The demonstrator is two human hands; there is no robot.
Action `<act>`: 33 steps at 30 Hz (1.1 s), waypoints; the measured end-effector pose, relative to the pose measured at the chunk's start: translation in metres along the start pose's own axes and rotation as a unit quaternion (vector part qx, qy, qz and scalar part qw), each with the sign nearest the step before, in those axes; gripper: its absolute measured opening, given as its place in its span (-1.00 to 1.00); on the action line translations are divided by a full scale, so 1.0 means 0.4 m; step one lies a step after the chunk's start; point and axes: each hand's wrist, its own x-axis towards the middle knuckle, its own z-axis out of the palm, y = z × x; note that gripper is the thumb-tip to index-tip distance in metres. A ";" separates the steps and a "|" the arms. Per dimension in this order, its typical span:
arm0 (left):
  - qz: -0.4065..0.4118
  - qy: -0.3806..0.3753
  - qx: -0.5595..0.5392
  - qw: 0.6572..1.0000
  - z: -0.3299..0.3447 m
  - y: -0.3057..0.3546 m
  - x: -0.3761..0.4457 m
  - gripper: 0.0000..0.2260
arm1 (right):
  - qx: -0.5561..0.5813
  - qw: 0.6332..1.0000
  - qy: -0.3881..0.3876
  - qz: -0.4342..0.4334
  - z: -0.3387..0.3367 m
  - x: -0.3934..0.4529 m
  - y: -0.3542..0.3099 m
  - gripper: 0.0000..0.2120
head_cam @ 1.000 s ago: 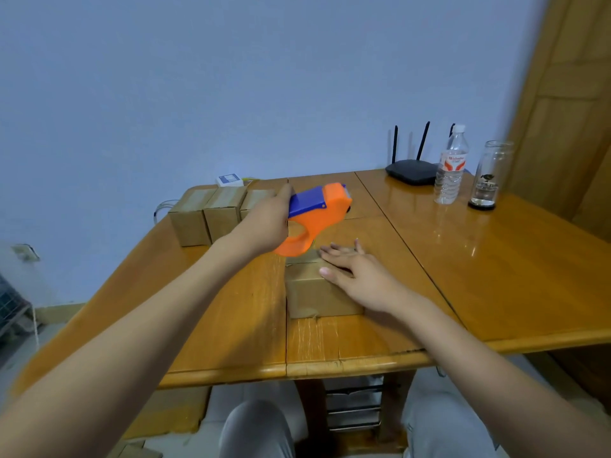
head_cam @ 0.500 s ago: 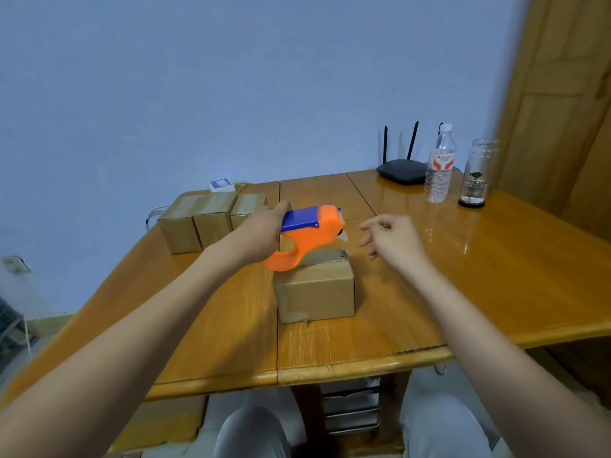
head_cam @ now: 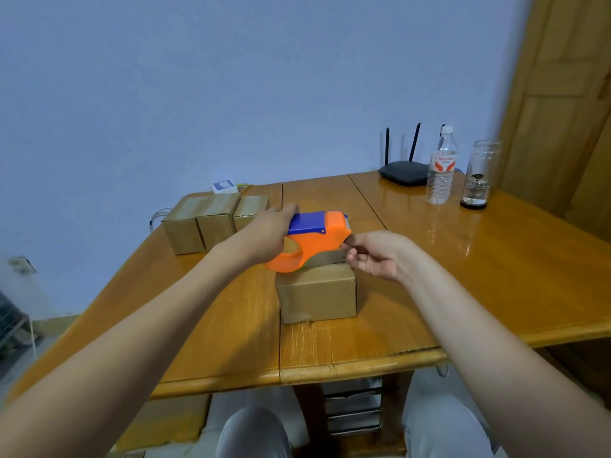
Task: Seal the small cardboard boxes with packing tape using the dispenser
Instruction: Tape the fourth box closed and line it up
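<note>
Box [head_cam: 316,297] sits near the bench's [head_cam: 496,276] front edge, light cardboard that will slide unless pinned from above. Orange dispenser [head_cam: 310,242] hovers over its top, left hand [head_cam: 264,238] wrapped round the handle. Right hand [head_cam: 373,254] pinches at the dispenser's nose, seemingly the tape end. Three boxes [head_cam: 215,223] wait behind.

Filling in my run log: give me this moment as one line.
left hand: holds tape dispenser over box | right hand: pinching at dispenser's front end | row of boxes: behind, on table
</note>
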 end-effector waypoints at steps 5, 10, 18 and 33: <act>0.007 -0.019 0.024 0.999 0.001 0.017 0.009 -0.69 | -0.095 0.994 0.045 -0.014 -0.024 0.009 0.005 -0.90; 0.003 -0.030 0.008 1.000 -0.004 0.022 0.012 -0.68 | -0.110 0.992 0.049 -0.028 -0.039 -0.003 -0.005 -0.91; 0.010 -0.027 0.000 1.000 0.001 0.011 0.005 -0.68 | -0.124 0.990 0.051 -0.036 -0.043 -0.015 -0.017 -0.90; 0.009 -0.027 -0.022 0.999 0.007 0.003 0.002 -0.65 | -0.156 0.983 0.078 -0.059 -0.079 -0.031 -0.036 -0.84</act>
